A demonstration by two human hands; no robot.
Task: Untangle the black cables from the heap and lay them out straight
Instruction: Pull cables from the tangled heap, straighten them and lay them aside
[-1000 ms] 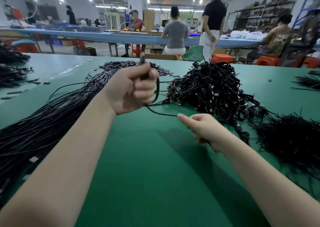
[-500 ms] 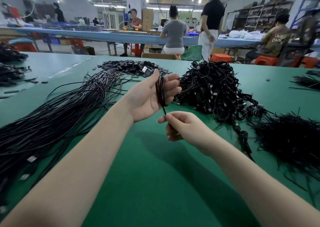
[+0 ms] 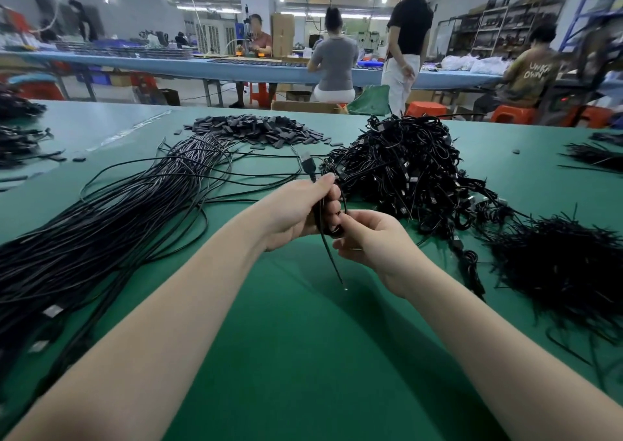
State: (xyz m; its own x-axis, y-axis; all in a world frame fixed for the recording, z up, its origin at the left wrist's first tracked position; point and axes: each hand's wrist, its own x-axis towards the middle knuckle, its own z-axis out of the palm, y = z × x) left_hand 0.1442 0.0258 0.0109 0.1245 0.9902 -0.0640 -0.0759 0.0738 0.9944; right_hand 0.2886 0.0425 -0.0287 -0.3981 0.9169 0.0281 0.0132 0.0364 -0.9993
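Observation:
A tangled heap of black cables lies on the green table, right of centre. My left hand grips a small coiled black cable in front of the heap; its plug end sticks up above my fingers and a loose tail hangs down. My right hand pinches the coil from the right, touching my left hand. A long bundle of straightened black cables runs across the left side of the table.
A pile of small black flat pieces lies at the back centre. Thin black ties are heaped at the right. More black bundles sit at the far left. Several people work at a blue bench behind.
My left hand has closed round the coiled cable and dropped lower. My right hand has come up against it and now pinches the coil; the cable's tail hangs below.

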